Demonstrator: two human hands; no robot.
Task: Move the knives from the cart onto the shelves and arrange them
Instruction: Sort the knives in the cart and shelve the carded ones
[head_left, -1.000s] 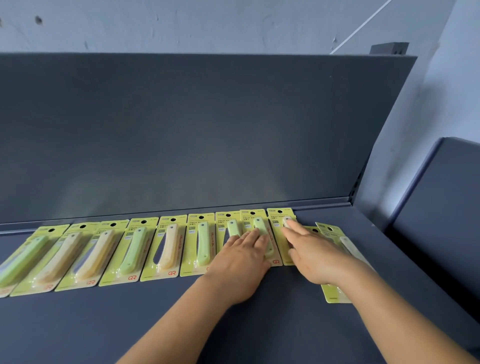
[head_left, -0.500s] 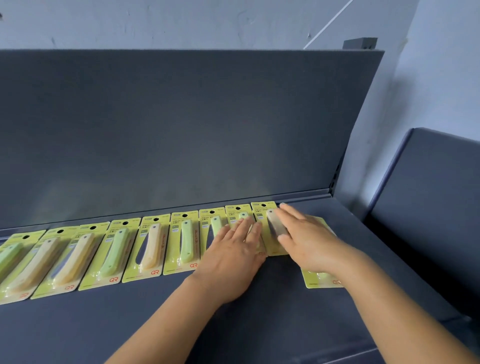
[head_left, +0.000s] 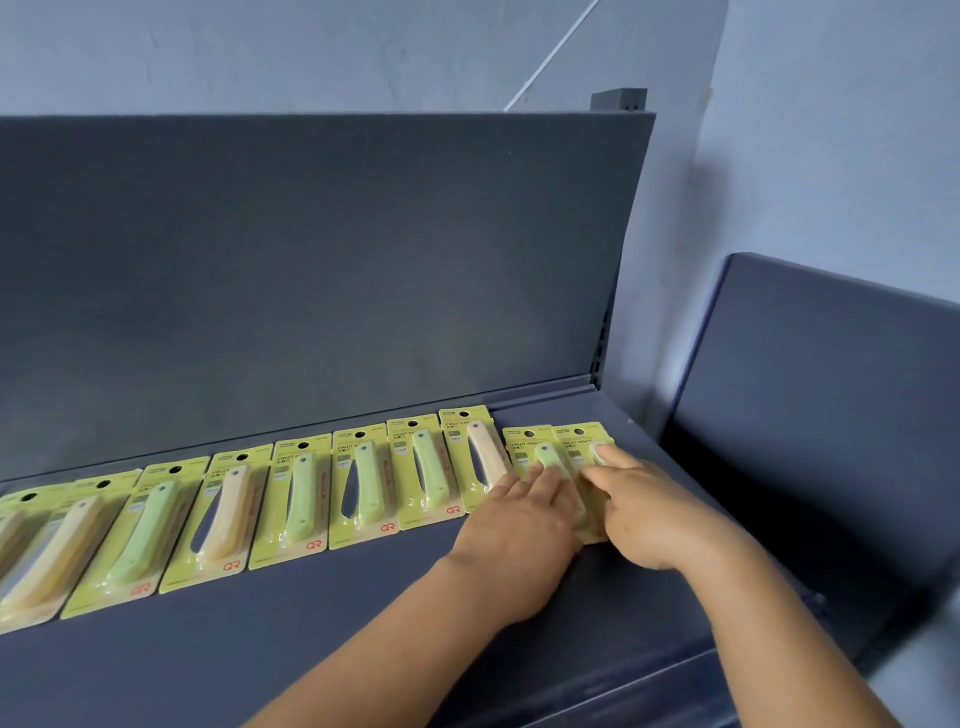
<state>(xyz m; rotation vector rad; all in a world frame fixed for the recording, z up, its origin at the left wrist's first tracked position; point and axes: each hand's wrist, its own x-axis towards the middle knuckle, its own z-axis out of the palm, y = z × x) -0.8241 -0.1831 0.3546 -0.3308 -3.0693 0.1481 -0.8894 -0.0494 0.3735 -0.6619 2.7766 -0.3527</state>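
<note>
Several fruit knives in yellow-green blister packs lie side by side in a row (head_left: 301, 496) along the dark shelf (head_left: 260, 649). Two more packs sit at the row's right end, set slightly nearer than the others. My left hand (head_left: 519, 525) rests flat with straight fingers on the green-handled pack (head_left: 537, 449). My right hand (head_left: 644, 514) lies on the rightmost pack (head_left: 582, 441), fingertips on its knife handle. Both hands hide the lower halves of these packs. The cart is out of view.
The shelf's dark back panel (head_left: 311, 270) rises right behind the row. The shelf ends at the right near an upright post (head_left: 602, 358). Another dark panel (head_left: 831, 395) stands further right, by a pale wall (head_left: 831, 130).
Both hands have shifted right to the end of the row. The skewed pack at the right now lies straight beside the others, with another next to it.
</note>
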